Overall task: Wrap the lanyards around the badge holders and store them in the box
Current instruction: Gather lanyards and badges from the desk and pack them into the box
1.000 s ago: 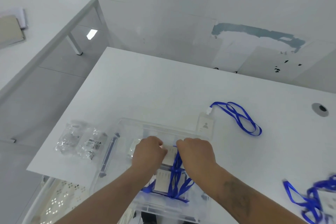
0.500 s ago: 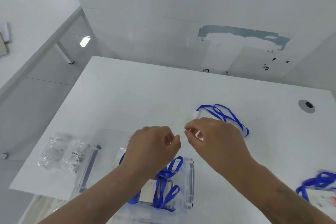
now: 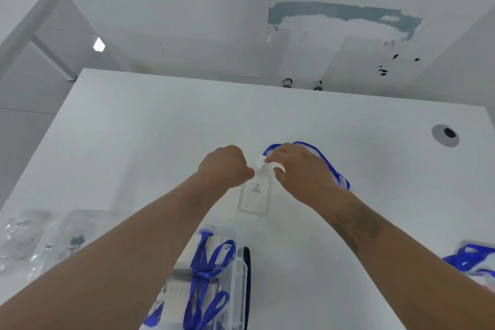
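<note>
badge holder [image 3: 255, 193] mid-frame on bench [image 3: 160, 128]: light, flat, likely slippery plastic; blue lanyard [image 3: 332, 169] limp. right hand [image 3: 300, 171] pinches clip end; left hand [image 3: 225, 166] curled beside it, grip unclear. best hold: holder edges.

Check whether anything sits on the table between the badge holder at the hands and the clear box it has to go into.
Nothing visible does. The badge holder lies flat just beyond the clear box, with only bare table between them. Both hands are already at its top end; the left forearm passes above the box.
</note>
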`<state>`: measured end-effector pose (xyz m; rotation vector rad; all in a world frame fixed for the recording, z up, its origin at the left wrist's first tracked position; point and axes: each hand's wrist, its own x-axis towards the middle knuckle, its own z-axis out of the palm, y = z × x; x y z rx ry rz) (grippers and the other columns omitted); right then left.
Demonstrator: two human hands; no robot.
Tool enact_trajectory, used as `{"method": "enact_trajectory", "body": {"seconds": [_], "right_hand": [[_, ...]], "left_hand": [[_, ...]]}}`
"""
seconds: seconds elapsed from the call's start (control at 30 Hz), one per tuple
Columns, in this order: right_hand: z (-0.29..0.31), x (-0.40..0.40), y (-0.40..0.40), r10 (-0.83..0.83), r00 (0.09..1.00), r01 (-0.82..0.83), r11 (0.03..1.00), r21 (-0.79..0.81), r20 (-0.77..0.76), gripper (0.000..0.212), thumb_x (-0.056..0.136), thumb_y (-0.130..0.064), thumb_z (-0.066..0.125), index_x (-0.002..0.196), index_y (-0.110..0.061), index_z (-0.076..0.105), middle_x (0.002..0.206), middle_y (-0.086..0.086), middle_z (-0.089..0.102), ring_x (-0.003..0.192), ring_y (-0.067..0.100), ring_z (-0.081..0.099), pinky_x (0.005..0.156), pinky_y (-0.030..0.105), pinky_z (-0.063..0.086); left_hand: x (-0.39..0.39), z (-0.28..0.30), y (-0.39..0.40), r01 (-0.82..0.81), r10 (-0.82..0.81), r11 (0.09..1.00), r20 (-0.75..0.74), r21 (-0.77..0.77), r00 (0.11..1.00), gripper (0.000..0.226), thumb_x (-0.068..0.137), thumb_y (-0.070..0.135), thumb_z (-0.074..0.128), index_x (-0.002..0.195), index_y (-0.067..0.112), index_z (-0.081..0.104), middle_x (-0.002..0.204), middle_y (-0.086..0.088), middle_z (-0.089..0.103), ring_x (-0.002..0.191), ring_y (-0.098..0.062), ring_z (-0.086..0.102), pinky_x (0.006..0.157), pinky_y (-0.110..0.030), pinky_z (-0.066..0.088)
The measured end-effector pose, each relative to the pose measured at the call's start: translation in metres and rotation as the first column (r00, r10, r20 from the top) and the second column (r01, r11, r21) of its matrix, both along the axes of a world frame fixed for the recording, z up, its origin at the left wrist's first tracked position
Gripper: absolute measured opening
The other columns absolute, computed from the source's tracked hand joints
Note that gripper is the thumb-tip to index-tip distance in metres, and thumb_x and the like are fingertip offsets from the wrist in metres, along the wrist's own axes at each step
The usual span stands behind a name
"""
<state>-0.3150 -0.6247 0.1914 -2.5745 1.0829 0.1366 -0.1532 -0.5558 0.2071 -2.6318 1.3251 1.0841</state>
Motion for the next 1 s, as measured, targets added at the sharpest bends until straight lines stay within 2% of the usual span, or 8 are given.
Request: {"method": "enact_trajectory", "body": {"seconds": [0.13,0.3,0.37,0.5,0.6,0.7,0.83,1.0], "right_hand": [[-0.037,0.020,-0.018,0.154,0.987,-0.157,0.986,-0.060,-0.047,0.041,0.096,-0.017,0.050,0.132,-0.037,0.055,0.146,-0.010,0.041,0.127,0.017,0.041,0.074,0.031,0.049],[-0.066,0.030,-0.036,0.256,0.965,-0.261,0.961,-0.097,-0.060,0.039,0.093,-0.017,0.057,0.128,-0.033,0.060,0.149,-0.004,0.041,0.134,0.022,0.036,0.079,0.031,0.041],[-0.072,0.030,-0.041,0.272,0.962,-0.273,0.956,-0.107,-0.025,0.031,0.091,-0.019,0.059,0.119,-0.031,0.065,0.143,-0.004,0.047,0.130,0.021,0.040,0.076,0.028,0.036],[-0.076,0.025,-0.047,0.324,0.945,-0.314,0.936,-0.160,0.039,0.019,0.088,-0.023,0.067,0.107,-0.023,0.068,0.117,-0.004,0.063,0.110,0.022,0.055,0.072,0.031,0.047],[-0.075,0.013,-0.050,0.321,0.944,-0.297,0.929,-0.223,0.079,0.015,0.085,-0.021,0.072,0.099,-0.021,0.067,0.094,-0.005,0.067,0.091,0.020,0.061,0.066,0.031,0.053],[-0.064,0.001,-0.049,0.206,0.959,-0.176,0.971,-0.164,0.194,0.010,0.092,-0.024,0.063,0.102,-0.021,0.063,0.095,-0.008,0.064,0.087,0.017,0.061,0.068,0.028,0.050],[-0.047,-0.021,-0.051,-0.109,0.925,0.079,0.992,0.097,0.364,0.013,0.096,-0.031,0.056,0.107,-0.025,0.061,0.104,-0.015,0.060,0.086,0.010,0.059,0.079,0.027,0.047],[-0.035,-0.050,-0.046,-0.372,0.827,0.262,0.918,0.298,0.421,0.018,0.095,-0.035,0.057,0.111,-0.035,0.064,0.101,-0.021,0.066,0.091,0.000,0.060,0.080,0.018,0.045]], "left_hand": [[0.004,-0.028,-0.018,0.016,-0.015,0.997,-0.009,0.080,1.000,0.034,0.082,0.026,0.066,0.114,0.017,0.064,0.116,0.001,0.068,0.104,-0.020,0.065,0.084,-0.030,0.051],[0.004,-0.041,-0.029,-0.002,0.005,0.995,-0.028,0.097,1.000,0.033,0.082,0.024,0.067,0.114,0.016,0.063,0.113,0.000,0.067,0.101,-0.020,0.066,0.084,-0.031,0.053],[0.004,-0.044,-0.032,-0.004,0.010,0.995,-0.049,0.104,0.999,0.025,0.082,0.023,0.067,0.106,0.019,0.061,0.107,0.001,0.066,0.099,-0.020,0.067,0.083,-0.031,0.053],[0.005,-0.041,-0.036,-0.019,0.026,0.997,-0.088,0.080,0.996,0.023,0.081,0.025,0.070,0.096,0.022,0.052,0.095,0.003,0.055,0.086,-0.019,0.056,0.081,-0.030,0.050],[0.005,-0.038,-0.037,-0.071,0.085,0.994,-0.181,0.080,0.980,0.023,0.083,0.027,0.072,0.092,0.020,0.053,0.085,0.005,0.055,0.082,-0.016,0.054,0.067,-0.023,0.043],[0.008,-0.038,-0.039,-0.138,0.158,0.987,-0.300,0.085,0.941,0.022,0.080,0.033,0.076,0.087,0.015,0.064,0.082,0.003,0.062,0.079,-0.015,0.060,0.063,-0.024,0.041],[0.020,-0.034,-0.032,-0.290,0.311,0.949,-0.529,0.125,0.790,0.021,0.082,0.023,0.077,0.096,0.012,0.069,0.088,-0.002,0.067,0.076,-0.015,0.062,0.072,-0.028,0.051],[0.029,-0.019,-0.019,-0.528,0.397,0.834,-0.837,0.158,0.377,0.028,0.087,0.016,0.073,0.114,0.009,0.072,0.114,-0.007,0.073,0.085,-0.018,0.069,0.082,-0.028,0.059]]}}
